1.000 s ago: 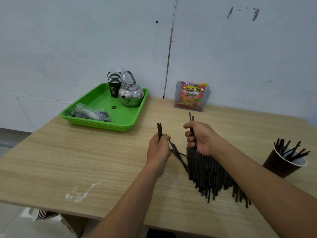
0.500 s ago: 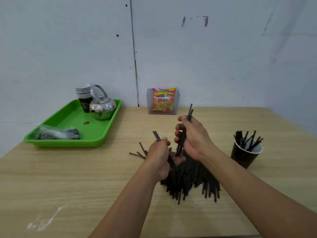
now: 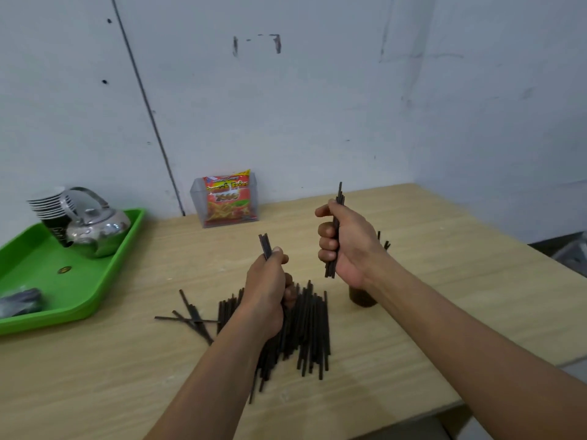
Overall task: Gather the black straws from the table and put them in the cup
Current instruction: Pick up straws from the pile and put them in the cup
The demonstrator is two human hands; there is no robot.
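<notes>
- Where the table's left edge begins, we see a green tray [image 3: 95, 300] holding a steel kettle [image 3: 95, 230], a stack of paper cups [image 3: 50, 208] and a wrapped bundle [image 3: 19, 301], all well apart from the work.
- At the back wall stands a clear holder with a snack packet [image 3: 227, 198].
- On the wooden table [image 3: 444, 281] lies the main pile of black straws [image 3: 308, 325], a few stray ones [image 3: 190, 315] crossed just beside it.
- Our left hand [image 3: 266, 290] is clenched around a few straws above the pile, we judge to collect them.
- Our right hand [image 3: 347, 246] grips an upright bundle [image 3: 336, 217], fingers curled tight, probably to drop it end-first.
- The dark cup [image 3: 362, 298] sits mostly hidden behind that wrist, straw tips showing.
- Plain scuffed white walls meet at a corner on the right.
</notes>
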